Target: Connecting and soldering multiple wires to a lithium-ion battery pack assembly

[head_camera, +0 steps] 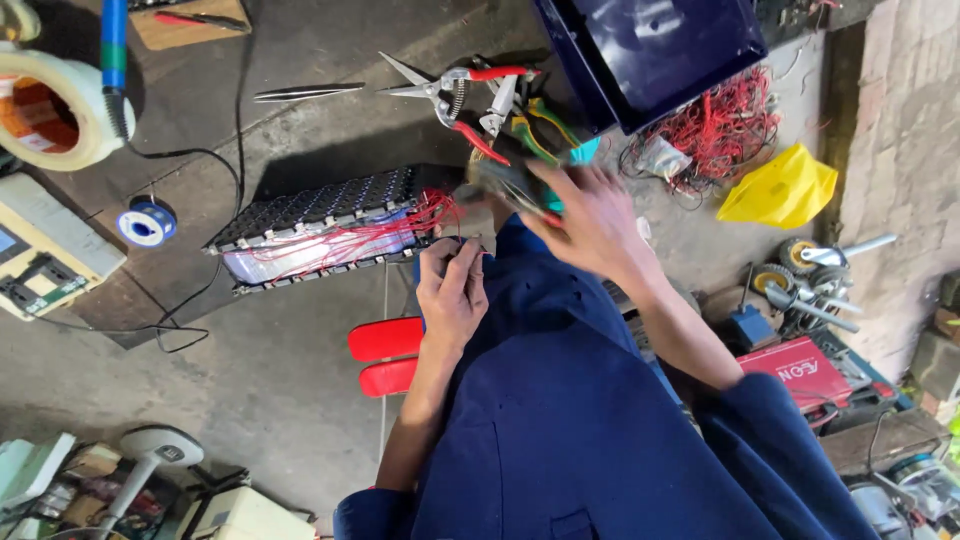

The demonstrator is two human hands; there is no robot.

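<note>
A long battery pack of dark cells lies on the concrete, with thin red wires running along its side. My left hand is at the pack's right end, its fingers pinched on the ends of those red wires. My right hand is blurred just right of the pack. It grips a teal-handled hand tool whose dark head points toward the pack's end. Both arms wear dark blue sleeves.
Red-handled snips, green-handled pliers and tweezers lie beyond the pack. A blue box, a red wire tangle and a yellow bag are at upper right. A solder spool, tape roll and red stool are left.
</note>
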